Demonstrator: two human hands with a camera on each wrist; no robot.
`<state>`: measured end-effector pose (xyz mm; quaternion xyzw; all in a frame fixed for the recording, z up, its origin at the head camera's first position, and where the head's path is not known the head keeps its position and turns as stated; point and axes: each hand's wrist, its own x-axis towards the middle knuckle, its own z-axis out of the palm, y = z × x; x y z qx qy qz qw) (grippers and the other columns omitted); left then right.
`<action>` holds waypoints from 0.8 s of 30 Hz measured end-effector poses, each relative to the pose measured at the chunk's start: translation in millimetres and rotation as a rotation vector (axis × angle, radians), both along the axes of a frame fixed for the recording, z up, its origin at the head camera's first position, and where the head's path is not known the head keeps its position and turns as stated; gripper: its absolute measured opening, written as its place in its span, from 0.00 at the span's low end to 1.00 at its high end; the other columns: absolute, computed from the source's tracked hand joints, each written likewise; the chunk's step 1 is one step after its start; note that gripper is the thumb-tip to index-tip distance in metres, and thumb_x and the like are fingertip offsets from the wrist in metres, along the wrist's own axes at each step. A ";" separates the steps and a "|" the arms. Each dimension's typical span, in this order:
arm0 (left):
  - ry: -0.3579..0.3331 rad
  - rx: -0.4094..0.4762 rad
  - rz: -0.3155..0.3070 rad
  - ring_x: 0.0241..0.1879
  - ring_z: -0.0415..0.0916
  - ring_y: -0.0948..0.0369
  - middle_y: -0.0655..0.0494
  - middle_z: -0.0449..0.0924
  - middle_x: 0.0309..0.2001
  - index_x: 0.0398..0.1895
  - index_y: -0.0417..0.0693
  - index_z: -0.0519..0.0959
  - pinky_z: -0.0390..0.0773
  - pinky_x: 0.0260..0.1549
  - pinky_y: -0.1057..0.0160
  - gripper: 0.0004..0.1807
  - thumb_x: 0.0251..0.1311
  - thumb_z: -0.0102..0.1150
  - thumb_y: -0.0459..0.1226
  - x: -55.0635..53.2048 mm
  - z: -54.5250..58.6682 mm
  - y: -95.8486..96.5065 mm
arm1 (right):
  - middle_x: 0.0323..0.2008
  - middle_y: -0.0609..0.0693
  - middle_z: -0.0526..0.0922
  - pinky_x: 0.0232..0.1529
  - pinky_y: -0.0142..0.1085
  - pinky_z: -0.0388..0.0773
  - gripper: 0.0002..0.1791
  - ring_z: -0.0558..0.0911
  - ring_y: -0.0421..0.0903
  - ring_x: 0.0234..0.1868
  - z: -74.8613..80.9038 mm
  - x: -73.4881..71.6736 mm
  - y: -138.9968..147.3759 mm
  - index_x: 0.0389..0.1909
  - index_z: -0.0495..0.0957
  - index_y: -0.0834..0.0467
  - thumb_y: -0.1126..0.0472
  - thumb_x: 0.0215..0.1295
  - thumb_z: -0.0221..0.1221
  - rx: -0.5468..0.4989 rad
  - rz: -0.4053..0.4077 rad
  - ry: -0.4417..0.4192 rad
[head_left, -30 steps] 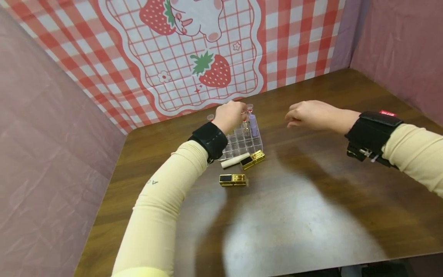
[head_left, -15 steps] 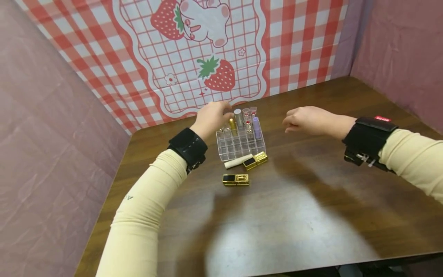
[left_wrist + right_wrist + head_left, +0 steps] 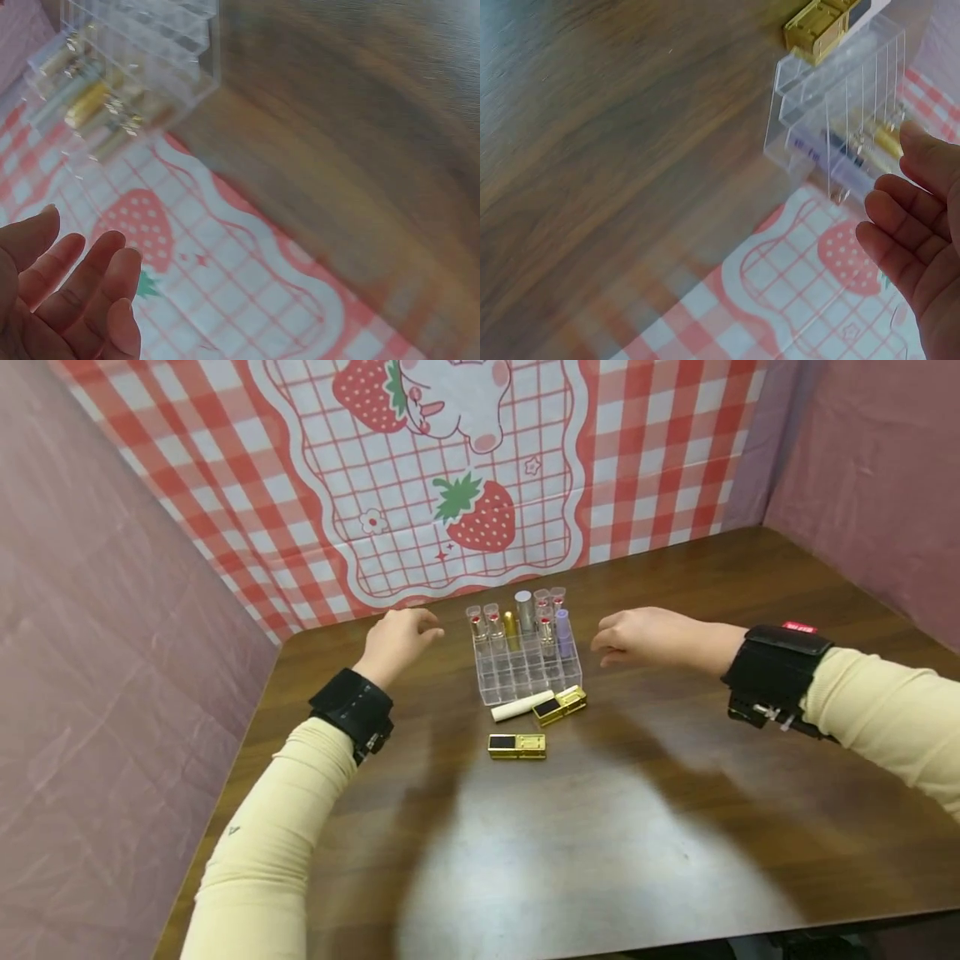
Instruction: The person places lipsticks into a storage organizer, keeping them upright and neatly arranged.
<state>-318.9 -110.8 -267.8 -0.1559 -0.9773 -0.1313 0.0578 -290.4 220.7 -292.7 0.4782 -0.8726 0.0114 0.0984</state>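
Observation:
A clear plastic lipstick organizer stands near the back of the table, its rear slots holding several upright tubes. Among them are a gold tube, a silver tube, a purple tube and clear-capped lipsticks. To the left of the organizer, apart from it, my left hand hovers with loosely bent fingers and holds nothing. On the other side, my right hand hangs in the air just right of the organizer. Its relaxed fingers are empty in the right wrist view.
In front of the organizer lie a white tube and a gold-and-black lipstick against it. Closer to me lies another gold-and-black lipstick. A checked strawberry cloth hangs behind the wooden table.
My left hand has moved left, from over the organizer to beside it, uncovering the left tubes. My right hand has drifted slightly left and down in the view. The loose tubes stay put.

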 end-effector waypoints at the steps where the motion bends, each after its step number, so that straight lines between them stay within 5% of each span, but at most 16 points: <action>1: -0.008 0.003 0.011 0.41 0.79 0.55 0.51 0.81 0.44 0.49 0.48 0.79 0.76 0.36 0.53 0.17 0.61 0.55 0.46 0.1 -2.3 -5.0 | 0.24 0.48 0.75 0.28 0.38 0.75 0.07 0.76 0.43 0.26 -0.9 -1.2 -4.2 0.30 0.80 0.62 0.65 0.49 0.66 0.013 0.004 -0.004; 14: -0.116 -0.026 0.093 0.43 0.79 0.52 0.50 0.83 0.42 0.49 0.44 0.78 0.75 0.39 0.49 0.17 0.60 0.55 0.42 -4.3 -45.1 -57.1 | 0.26 0.49 0.75 0.27 0.38 0.76 0.07 0.77 0.45 0.29 -25.0 -6.9 -57.1 0.30 0.79 0.60 0.64 0.51 0.65 0.123 0.059 -0.082; 24: -0.161 -0.023 0.109 0.45 0.78 0.50 0.50 0.82 0.43 0.48 0.45 0.79 0.75 0.41 0.49 0.16 0.58 0.55 0.40 -4.6 -72.8 -77.3 | 0.24 0.47 0.72 0.26 0.38 0.75 0.06 0.77 0.44 0.27 -46.0 -10.8 -87.4 0.27 0.78 0.58 0.64 0.49 0.66 0.143 0.115 -0.105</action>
